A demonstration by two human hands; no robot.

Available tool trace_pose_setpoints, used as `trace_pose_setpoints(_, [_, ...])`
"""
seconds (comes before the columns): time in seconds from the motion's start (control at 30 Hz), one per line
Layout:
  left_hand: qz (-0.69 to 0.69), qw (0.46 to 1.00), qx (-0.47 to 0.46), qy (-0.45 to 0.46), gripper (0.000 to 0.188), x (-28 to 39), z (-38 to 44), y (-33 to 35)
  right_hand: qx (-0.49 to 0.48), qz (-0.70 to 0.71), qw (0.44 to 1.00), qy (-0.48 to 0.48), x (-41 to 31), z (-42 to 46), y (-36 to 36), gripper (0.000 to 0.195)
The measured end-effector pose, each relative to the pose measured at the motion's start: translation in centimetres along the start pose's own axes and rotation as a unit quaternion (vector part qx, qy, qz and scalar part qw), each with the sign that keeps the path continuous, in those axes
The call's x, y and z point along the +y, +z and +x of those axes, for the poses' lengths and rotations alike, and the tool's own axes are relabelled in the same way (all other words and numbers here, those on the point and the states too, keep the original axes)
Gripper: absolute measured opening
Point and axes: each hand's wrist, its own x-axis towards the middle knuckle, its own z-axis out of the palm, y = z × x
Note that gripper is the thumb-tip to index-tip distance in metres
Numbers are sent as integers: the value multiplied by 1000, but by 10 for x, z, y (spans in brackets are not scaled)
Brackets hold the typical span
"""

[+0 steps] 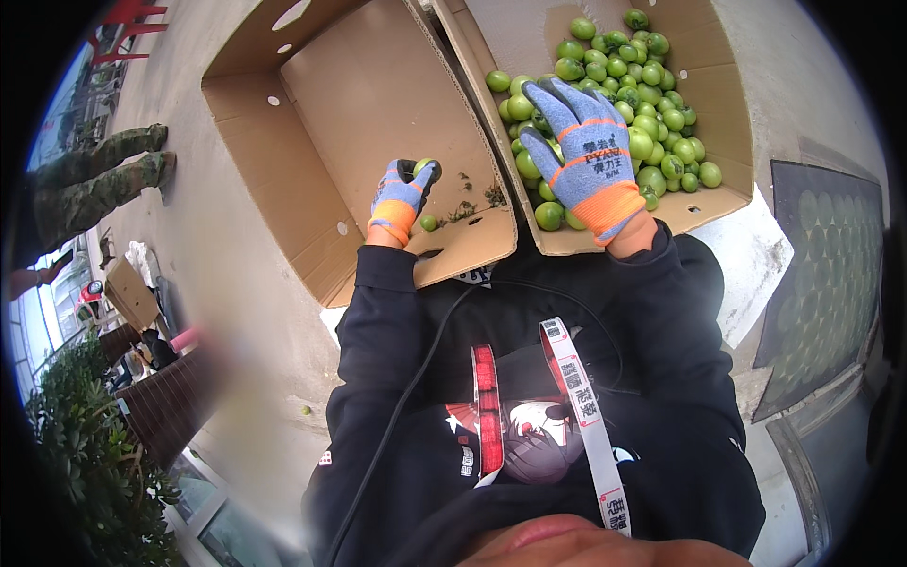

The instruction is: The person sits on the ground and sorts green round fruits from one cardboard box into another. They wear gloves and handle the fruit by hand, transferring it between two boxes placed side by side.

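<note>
My left hand point(401, 197), in a blue and orange work glove, pinches a small green tomato point(424, 166) between thumb and fingers. It is over the near end of the left cardboard box point(375, 92). Another green tomato point(429, 223) lies in that box, close to dried leaf bits point(463, 211). In a matching glove, my right hand point(582, 145) rests over many green tomatoes point(641, 142) in the right cardboard box point(716, 106). Its fingers are spread, and the palm side is hidden.
The boxes stand side by side, with white sheet material point(751, 266) under the right one. A dark mat point(822, 276) lies at right. A person in camouflage trousers point(106, 184) stands at left, near a red plastic stool point(131, 30). A black cable point(404, 397) crosses my front.
</note>
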Motion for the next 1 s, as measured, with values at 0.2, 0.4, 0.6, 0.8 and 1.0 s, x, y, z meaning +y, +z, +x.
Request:
trace_pose_setpoints(0.2, [-239, 933, -117, 244, 51, 62, -86, -18, -57, 203, 971, -112, -42, -6, -4, 67])
trace_pose_setpoints(0.4, [-228, 921, -168, 269, 45, 62, -97, -20, -48, 243, 962, -115, -47, -9, 2, 64])
trace_pose_setpoints(0.6, [-231, 959, 23, 162, 37, 9, -22, -43, 6, 115, 993, -21, -14, -1, 1, 61])
trace_pose_setpoints(0.8, [254, 955, -87, -128, 53, -102, 34, -44, 99, 2, 992, 78, 9, 12, -7, 61])
trace_pose_setpoints(1.0, [351, 906, -204, -122, 78, -76, 29, 4, 73, 2, 996, 56, 4, 7, -4, 60])
